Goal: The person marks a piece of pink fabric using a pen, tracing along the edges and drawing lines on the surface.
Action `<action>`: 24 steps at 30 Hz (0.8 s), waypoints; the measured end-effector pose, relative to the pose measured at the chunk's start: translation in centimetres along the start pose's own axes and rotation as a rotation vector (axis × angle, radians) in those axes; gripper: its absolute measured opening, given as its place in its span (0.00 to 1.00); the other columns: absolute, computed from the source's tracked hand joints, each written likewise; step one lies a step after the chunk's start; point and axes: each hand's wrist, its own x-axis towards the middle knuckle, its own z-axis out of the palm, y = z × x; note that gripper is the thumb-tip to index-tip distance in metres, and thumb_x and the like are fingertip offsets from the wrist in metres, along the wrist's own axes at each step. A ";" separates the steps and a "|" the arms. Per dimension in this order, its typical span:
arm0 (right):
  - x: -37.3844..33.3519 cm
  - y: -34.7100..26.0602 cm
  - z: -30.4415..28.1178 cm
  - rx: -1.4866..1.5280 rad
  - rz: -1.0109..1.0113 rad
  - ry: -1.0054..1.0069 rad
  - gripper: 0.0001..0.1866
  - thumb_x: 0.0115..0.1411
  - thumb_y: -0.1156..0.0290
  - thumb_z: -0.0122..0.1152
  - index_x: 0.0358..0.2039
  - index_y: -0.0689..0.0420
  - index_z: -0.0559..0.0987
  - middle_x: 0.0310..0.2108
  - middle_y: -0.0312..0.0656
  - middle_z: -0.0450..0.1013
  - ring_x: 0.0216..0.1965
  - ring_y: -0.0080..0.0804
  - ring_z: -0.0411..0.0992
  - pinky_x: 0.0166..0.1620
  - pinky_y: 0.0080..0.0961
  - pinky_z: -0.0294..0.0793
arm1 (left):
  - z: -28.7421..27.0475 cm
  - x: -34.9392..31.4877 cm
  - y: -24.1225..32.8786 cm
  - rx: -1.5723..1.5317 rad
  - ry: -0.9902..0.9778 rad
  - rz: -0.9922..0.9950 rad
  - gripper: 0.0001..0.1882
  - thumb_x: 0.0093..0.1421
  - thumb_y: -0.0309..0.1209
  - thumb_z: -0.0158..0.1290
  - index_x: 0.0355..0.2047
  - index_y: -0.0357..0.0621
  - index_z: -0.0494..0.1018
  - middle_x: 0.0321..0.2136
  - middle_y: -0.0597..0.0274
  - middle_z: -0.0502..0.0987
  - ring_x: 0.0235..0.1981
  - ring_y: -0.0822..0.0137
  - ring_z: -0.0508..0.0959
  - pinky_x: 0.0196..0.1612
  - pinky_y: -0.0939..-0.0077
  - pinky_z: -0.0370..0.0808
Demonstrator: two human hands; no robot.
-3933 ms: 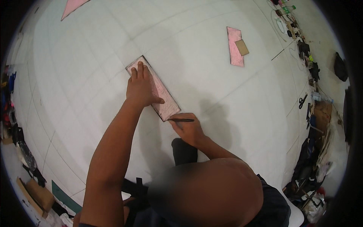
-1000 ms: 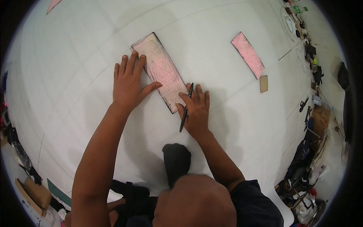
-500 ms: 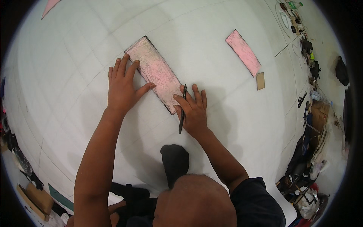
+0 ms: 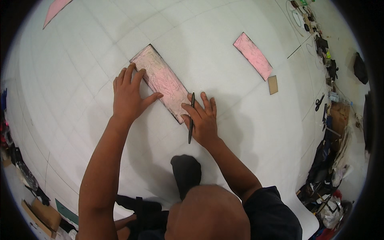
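Pink strip (image 4: 164,82), flat, between spread fingers (image 4: 137,79)

Our left hand (image 4: 130,98), fingers spread, touches the left long edge of a crinkled pink panel (image 4: 165,85) on the white floor (image 4: 264,136). Our right hand (image 4: 204,120) rests fingertips on the panel's near end, a black pen (image 4: 190,131) held between its fingers. Beyond and right of that hand, we see a smaller pink strip (image 4: 253,56) just beside a small tan rectangle (image 4: 273,85).
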 end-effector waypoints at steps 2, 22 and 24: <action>-0.1 -0.1 0.1 0.009 -0.004 0.009 0.19 0.65 0.61 0.66 0.56 0.46 0.80 0.67 0.40 0.70 0.71 0.57 0.58 0.72 0.66 0.49 | -0.4 0.2 0.6 -0.010 -0.028 -0.010 0.50 0.50 0.61 0.70 0.67 0.48 0.67 0.70 0.44 0.63 0.72 0.38 0.59 0.72 0.43 0.58; 0.2 -0.1 -0.2 0.009 -0.015 0.006 0.20 0.63 0.60 0.69 0.54 0.48 0.81 0.66 0.42 0.71 0.70 0.60 0.59 0.69 0.70 0.52 | -1.4 1.2 2.1 0.117 -0.188 -0.092 0.69 0.38 0.65 0.75 0.75 0.48 0.55 0.70 0.38 0.59 0.72 0.36 0.56 0.72 0.39 0.55; 0.2 -0.2 0.0 0.000 -0.007 -0.007 0.20 0.63 0.60 0.69 0.55 0.48 0.81 0.66 0.42 0.71 0.70 0.60 0.59 0.69 0.71 0.52 | -1.7 1.3 2.9 0.147 -0.197 -0.091 0.69 0.38 0.64 0.75 0.75 0.48 0.55 0.70 0.38 0.60 0.72 0.36 0.57 0.72 0.38 0.55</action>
